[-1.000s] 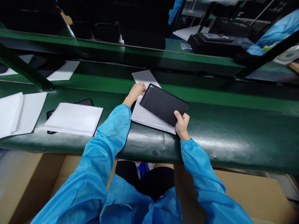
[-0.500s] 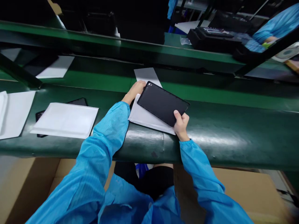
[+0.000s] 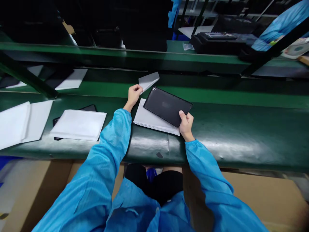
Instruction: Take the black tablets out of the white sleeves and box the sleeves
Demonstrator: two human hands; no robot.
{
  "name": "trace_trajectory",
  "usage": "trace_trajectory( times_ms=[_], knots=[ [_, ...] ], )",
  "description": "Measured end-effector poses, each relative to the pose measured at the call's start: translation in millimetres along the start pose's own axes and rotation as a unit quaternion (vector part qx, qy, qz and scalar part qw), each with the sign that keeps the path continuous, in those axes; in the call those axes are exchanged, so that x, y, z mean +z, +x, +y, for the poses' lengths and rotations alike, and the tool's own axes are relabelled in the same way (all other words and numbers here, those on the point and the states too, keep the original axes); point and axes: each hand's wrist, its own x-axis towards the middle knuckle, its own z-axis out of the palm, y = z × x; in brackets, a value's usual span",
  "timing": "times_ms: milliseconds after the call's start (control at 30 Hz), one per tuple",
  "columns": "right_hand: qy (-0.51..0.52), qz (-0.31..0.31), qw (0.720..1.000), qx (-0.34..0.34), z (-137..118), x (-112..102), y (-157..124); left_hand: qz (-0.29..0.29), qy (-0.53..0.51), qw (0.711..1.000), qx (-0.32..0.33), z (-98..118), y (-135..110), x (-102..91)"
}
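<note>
My right hand grips the lower right corner of a black tablet back cover, thumb on top. The cover is tilted, with a small camera cutout at its upper left corner. Under it lies a stack of white sleeves on the green bench. Beyond the cover's left end, my left hand pinches the near corner of a thin pale sheet. The sheet looks bent or folded and stands apart from the cover.
On the left, a white sleeve lies over a dark panel. More white sleeves lie farther left. Green shelf posts rise behind. Cardboard boxes stand below the bench edge. Another person's blue sleeve shows at upper right.
My left hand has moved off the cover's upper left corner and now pinches the pale sheet, which has bent up from lying flat. My right hand still holds the cover, nearly in place.
</note>
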Motion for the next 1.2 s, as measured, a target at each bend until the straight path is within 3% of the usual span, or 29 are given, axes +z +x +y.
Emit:
trace_trajectory(
  times_ms=[100, 300, 433, 533, 700, 833, 1000, 1200],
  knots=[
    [0.045, 0.011, 0.999, 0.025, 2, 3, 3, 0.008, 0.053, 0.998, 0.019, 19, -26, -14.2],
    [0.098, 0.057, 0.992, 0.059, 9, 8, 12, -0.065, 0.187, 0.971, 0.133, 49, -94, -55.7],
    [0.098, 0.026, 0.993, 0.057, 11, 9, 14, -0.124, 0.257, 0.949, 0.134, 60, -141, -75.9],
    [0.09, 0.021, 0.994, 0.053, 13, 10, 15, -0.167, 0.337, 0.916, 0.137, 71, -159, -77.0],
    [0.082, 0.018, 0.996, 0.044, 13, 13, 17, -0.228, 0.434, 0.859, 0.147, 94, -156, -64.4],
    [0.09, 0.001, 0.995, 0.042, 10, 15, 17, -0.278, 0.435, 0.844, 0.147, 106, -146, -58.7],
    [0.111, -0.011, 0.993, 0.047, 12, 17, 19, -0.282, 0.482, 0.823, 0.106, 114, -136, -47.6],
    [0.157, -0.042, 0.984, 0.067, 15, 21, 22, -0.3, 0.504, 0.801, 0.121, 122, -125, -35.8]
  ],
)
